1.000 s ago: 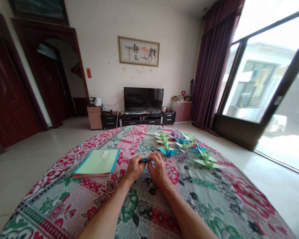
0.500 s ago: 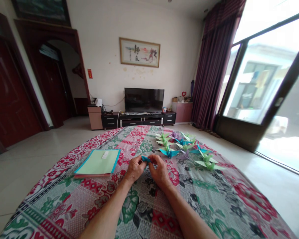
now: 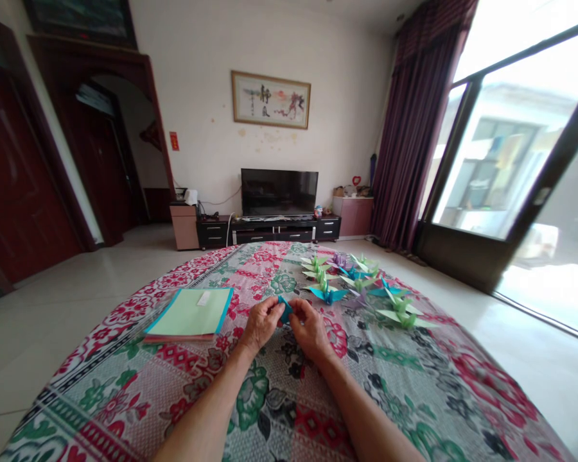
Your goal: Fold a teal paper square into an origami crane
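Both of my hands meet over the middle of a round table (image 3: pixel 125 398) covered by a flowered cloth. My left hand (image 3: pixel 261 324) and my right hand (image 3: pixel 311 328) each pinch a small folded piece of blue paper (image 3: pixel 284 308) held between them, its point standing upward. Just beyond my right hand lies a group of several folded paper cranes (image 3: pixel 356 285) in green, blue and purple. A stack of coloured paper sheets (image 3: pixel 190 312) with a light green one on top lies to the left of my left hand.
Beyond the table are a tiled floor, a low cabinet with a television (image 3: pixel 279 192) against the far wall, dark curtains (image 3: pixel 409 128) and a large glass sliding door (image 3: pixel 520 160) on the right, and dark wooden doors (image 3: pixel 24 173) on the left.
The blue paper lay flat between my fingertips before; now it is turned so its point stands upright, and my fingers have shifted around it. My arms have stayed in place.
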Motion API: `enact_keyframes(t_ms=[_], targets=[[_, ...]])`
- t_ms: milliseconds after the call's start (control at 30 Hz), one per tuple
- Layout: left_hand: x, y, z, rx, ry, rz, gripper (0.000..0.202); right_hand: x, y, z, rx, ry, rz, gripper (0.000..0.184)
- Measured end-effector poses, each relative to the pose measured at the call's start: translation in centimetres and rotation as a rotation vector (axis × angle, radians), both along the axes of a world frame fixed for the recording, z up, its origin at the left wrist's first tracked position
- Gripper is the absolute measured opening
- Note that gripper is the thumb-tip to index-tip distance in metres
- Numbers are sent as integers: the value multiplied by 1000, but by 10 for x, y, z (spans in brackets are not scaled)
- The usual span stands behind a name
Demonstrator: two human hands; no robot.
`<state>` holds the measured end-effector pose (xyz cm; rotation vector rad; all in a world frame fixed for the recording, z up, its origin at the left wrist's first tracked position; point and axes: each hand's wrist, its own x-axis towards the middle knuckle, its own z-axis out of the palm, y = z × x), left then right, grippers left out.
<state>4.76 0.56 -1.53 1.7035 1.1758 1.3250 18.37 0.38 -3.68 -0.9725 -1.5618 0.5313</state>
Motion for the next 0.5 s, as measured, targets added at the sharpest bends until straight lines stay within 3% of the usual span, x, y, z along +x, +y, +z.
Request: enact_keyframes(t_ms=[167,300,500], targets=[[-2,0,1,-9,31,-9,26,0,-1,6,-284,229,211,17],[-3,-1,1,-51,-27,-54,26,3,-4,12,-448,316,263,25],[-2,-1,3,-159,-156,-105,33,4,-4,11,-459,382,241,31]])
